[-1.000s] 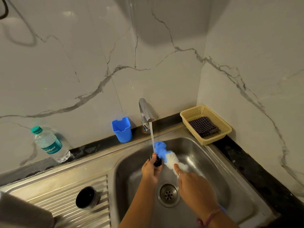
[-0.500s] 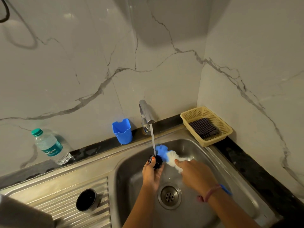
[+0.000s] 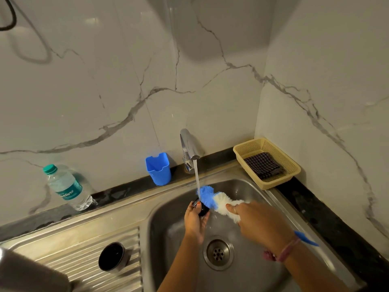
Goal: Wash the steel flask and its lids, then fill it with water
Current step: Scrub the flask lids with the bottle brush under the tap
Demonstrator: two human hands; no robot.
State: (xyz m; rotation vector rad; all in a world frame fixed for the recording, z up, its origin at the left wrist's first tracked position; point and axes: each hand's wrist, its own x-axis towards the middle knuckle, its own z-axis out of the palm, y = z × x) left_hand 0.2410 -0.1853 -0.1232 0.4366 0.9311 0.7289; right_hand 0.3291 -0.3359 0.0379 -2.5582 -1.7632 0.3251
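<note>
Your left hand (image 3: 194, 220) curls its fingers around a small dark lid (image 3: 203, 209) over the back of the sink (image 3: 271, 199), right where the stream from the tap (image 3: 189, 148) lands, and your right hand (image 3: 259, 220) pinches the white part of the bottle brush (image 3: 216, 200) between thumb and fingers, its blue tip touching the lid. Keep the lid tilted so the water runs through its hollow side and out, not pooling, and turn it in your fingers while the brush tip works around the rim and any thread. A wet lid this small will likely be slippery, so hold it low in the basin, away from the drain (image 3: 218, 252). Choking up on the bristles gives control; the blue handle (image 3: 306, 241) trails behind your wrist. Another dark lid (image 3: 112, 257) stands on the drainboard near the sink's left edge, probably awaiting its turn. I cannot make out the flask body clearly; a blurred grey shape (image 3: 27, 270) fills the lower left corner.
</note>
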